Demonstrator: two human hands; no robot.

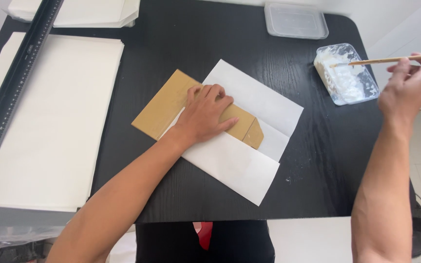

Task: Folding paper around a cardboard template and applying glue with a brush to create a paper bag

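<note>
My left hand (206, 113) lies flat, fingers together, on a folded brown paper piece (164, 104) in the middle of the black table (171, 48). The brown piece rests on a white sheet (239, 163) with a folded flap. My right hand (408, 87) is raised at the right and grips a thin wooden brush (391, 60). The brush tip reaches into a clear plastic tub of white paste (347, 75).
A stack of large white sheets (45, 122) covers the left side, with a long black ruler (18, 80) lying across it. More white paper (88, 12) sits at the back left. A clear plastic lid (296, 20) lies at the back. Small paste specks dot the table near the right edge.
</note>
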